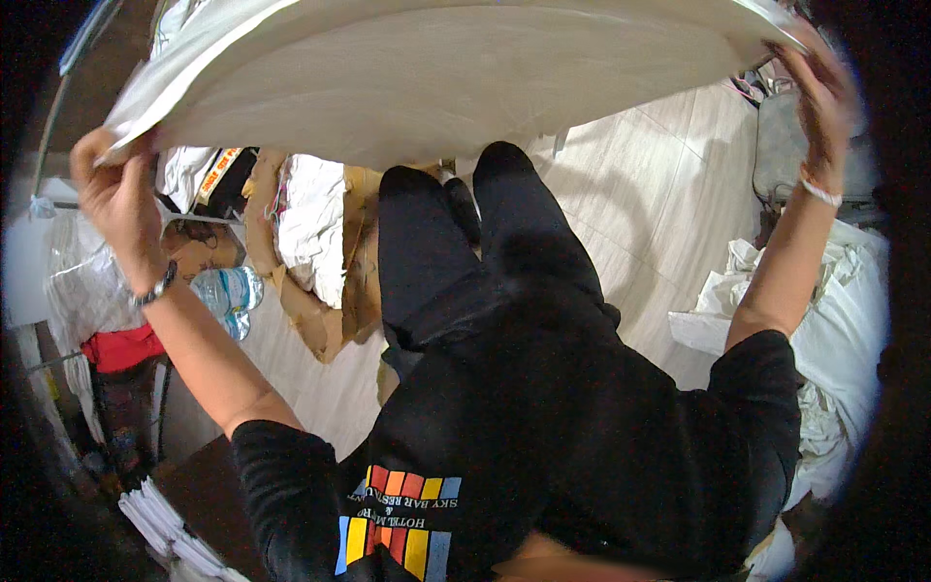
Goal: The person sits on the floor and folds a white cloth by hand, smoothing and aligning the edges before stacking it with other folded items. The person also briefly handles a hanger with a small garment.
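A large white cloth [465, 80] is stretched across the top of the view, held up between both hands, its lower edge hanging above my knees. At the upper left my left hand [124, 196] pinches one corner of it between thumb and fingers; a dark watch or bracelet is on that wrist. My right hand [825, 102], slightly blurred and with a pale band at the wrist, grips the opposite end at the upper right. The cloth's far side and its top edge lie partly outside the picture.
An open cardboard box [356, 254] with white cloth inside stands left of my legs, near plastic water bottles [229, 291]. Further left is a red cloth [124, 349]. White fabric [836, 320] is heaped on the right, below a grey padded item [785, 153]. Folded white cloths [167, 531] lie lower left.
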`<state>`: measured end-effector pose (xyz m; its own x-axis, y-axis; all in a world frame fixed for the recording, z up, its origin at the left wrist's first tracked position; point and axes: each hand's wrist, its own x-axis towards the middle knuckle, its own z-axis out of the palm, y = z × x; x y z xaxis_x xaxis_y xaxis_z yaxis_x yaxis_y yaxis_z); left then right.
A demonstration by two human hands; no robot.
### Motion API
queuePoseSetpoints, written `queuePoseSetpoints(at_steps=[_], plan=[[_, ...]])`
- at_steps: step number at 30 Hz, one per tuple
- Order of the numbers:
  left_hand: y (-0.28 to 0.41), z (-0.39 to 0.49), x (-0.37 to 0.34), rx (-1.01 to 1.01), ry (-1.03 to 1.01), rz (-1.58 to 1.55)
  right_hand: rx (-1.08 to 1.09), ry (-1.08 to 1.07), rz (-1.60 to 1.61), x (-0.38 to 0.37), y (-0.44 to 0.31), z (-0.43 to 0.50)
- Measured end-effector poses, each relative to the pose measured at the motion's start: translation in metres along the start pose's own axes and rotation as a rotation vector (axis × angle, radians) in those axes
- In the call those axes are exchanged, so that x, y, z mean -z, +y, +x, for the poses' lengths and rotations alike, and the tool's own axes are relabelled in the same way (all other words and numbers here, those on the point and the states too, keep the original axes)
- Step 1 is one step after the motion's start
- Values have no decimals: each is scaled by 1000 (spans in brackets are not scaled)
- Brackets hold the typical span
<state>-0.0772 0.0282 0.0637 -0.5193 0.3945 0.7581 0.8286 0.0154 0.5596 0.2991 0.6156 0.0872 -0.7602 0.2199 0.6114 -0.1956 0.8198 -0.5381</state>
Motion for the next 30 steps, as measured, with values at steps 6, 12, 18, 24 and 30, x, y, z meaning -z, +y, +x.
queuePoseSetpoints(at_steps=[6,12,18,24,30], plan=[[86,-95,29,397,41,-687,47,253,99,21,-67,-105],[165,-116,36,-74,-720,-1068,348,-367,708,69,-142,-179],[197,-152,34,33,-353,-807,90,-341,646,59,-103,-194],[103,-182,-1,643,109,-352,-494,43,124,-112,9,-166],[-67,-252,-112,521,-25,72,-719,-333,406,-299,49,-145]])
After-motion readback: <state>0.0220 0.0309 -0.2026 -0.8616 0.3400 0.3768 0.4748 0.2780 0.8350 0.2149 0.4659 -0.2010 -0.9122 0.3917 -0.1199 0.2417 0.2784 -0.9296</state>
